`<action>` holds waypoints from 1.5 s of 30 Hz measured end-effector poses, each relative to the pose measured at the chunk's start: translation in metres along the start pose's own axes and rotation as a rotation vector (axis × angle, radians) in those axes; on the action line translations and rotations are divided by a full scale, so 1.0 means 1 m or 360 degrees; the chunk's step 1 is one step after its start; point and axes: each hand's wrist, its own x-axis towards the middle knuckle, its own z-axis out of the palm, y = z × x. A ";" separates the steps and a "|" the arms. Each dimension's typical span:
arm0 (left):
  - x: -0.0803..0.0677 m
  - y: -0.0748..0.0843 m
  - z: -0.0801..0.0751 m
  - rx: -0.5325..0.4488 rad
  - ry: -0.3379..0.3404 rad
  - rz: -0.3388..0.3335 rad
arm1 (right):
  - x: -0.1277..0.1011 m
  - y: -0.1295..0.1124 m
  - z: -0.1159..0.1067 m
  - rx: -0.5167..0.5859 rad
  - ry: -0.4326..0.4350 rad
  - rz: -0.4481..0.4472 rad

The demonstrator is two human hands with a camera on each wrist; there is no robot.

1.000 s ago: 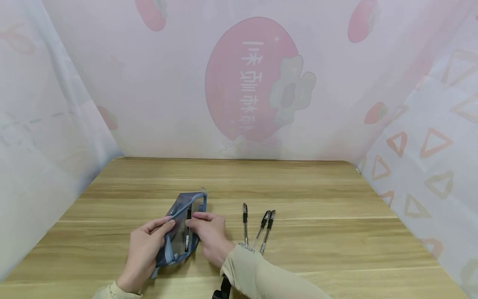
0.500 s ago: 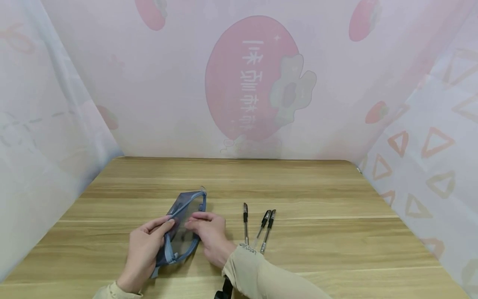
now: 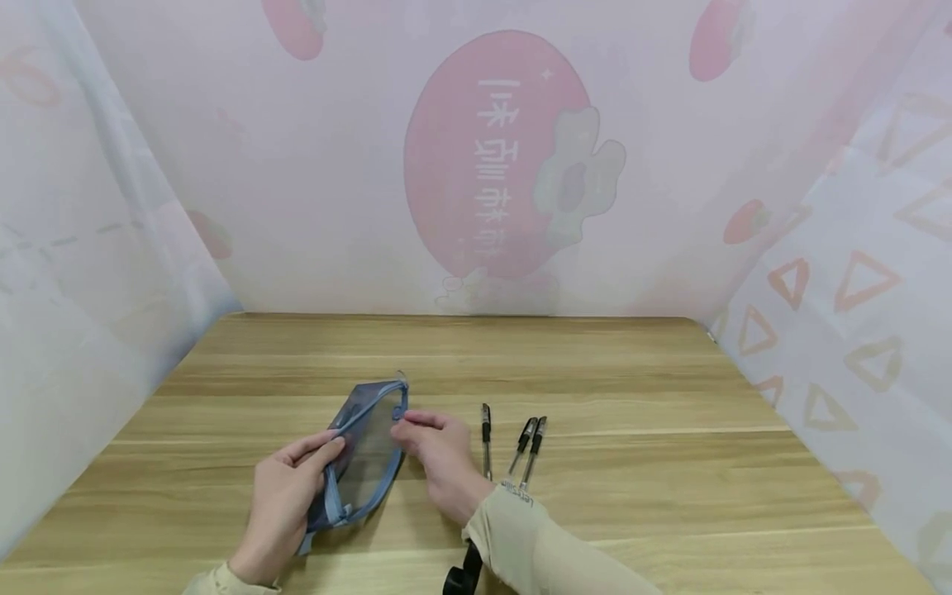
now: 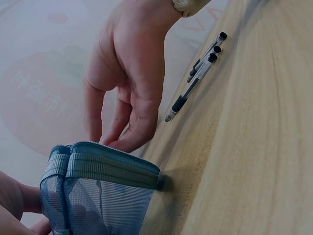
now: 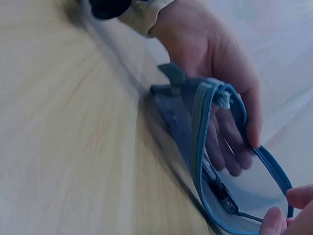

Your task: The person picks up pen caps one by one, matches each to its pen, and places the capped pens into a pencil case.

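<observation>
My left hand (image 3: 284,494) grips the near-left side of a blue mesh zippered pencil case (image 3: 378,463). Its thumb presses the zipper edge, and its other fingers show through the mesh from outside. The case's mouth gapes toward the right. Inside it lies a black-capped pen (image 5: 220,192), seen in the right wrist view. At the opposite rim is my right hand (image 3: 445,463), fingertips right by the zipper edge; its thumb and fingers are a little apart with no pen between them. Three clear gel pens with black caps, including one pen (image 3: 487,438), lie right of that hand.
The wooden table (image 3: 632,397) extends around the case to a printed pink curtain (image 3: 335,190) at the back. Patterned curtains hang at both sides. A black wrist strap piece (image 3: 463,572) hangs under the right sleeve near the table's front.
The pen in my right fingers has gone down inside the case and out of their grasp. My right hand has then drawn back rightward to the rim. My left hand keeps its hold.
</observation>
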 end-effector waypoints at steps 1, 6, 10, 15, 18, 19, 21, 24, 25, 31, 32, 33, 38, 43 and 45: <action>0.000 0.000 0.000 0.0001 0.0000 -0.0002 | 0.000 -0.001 -0.002 -0.0036 -0.0010 -0.0016; 0.001 0.001 -0.001 0.0001 -0.0006 -0.0006 | -0.002 -0.011 -0.015 -0.0202 -0.0065 -0.0150; 0.002 0.002 -0.001 0.0011 -0.0023 0.0000 | -0.002 -0.024 -0.028 -0.0384 -0.0083 -0.0251; 0.003 0.004 0.000 -0.0004 -0.0043 -0.0002 | 0.002 -0.042 -0.050 -0.0685 0.0000 -0.0336; 0.004 0.005 0.001 -0.0015 -0.0060 0.0008 | 0.004 -0.051 -0.064 -0.0846 0.0045 -0.0392; 0.004 0.005 0.002 -0.0017 -0.0058 0.0013 | 0.005 -0.053 -0.068 -0.0887 0.0052 -0.0408; 0.005 0.004 0.002 -0.0021 -0.0046 0.0021 | 0.007 -0.056 -0.074 -0.0955 0.0038 -0.0425; 0.005 0.004 0.002 -0.0030 -0.0021 0.0015 | 0.011 -0.059 -0.083 -0.1127 -0.0026 -0.0447; 0.005 0.003 0.001 -0.0028 -0.0017 0.0012 | 0.013 -0.060 -0.085 -0.1204 -0.0062 -0.0455; 0.004 0.004 0.000 -0.0007 -0.0029 -0.0002 | 0.022 -0.060 -0.100 -0.1457 -0.0240 -0.0443; 0.004 0.004 0.000 -0.0006 -0.0031 -0.0003 | 0.023 -0.061 -0.101 -0.1458 -0.0251 -0.0421; 0.005 0.004 0.000 -0.0005 -0.0035 -0.0003 | 0.024 -0.061 -0.102 -0.1468 -0.0262 -0.0402; 0.005 0.005 0.000 -0.0012 -0.0028 -0.0007 | 0.028 -0.063 -0.106 -0.1519 -0.0304 -0.0309; 0.005 0.004 -0.001 -0.0037 -0.0043 0.0003 | 0.035 -0.062 -0.109 -0.1516 -0.0341 -0.0246; 0.005 0.003 -0.001 -0.0036 -0.0046 0.0000 | 0.037 -0.061 -0.111 -0.1532 -0.0361 -0.0230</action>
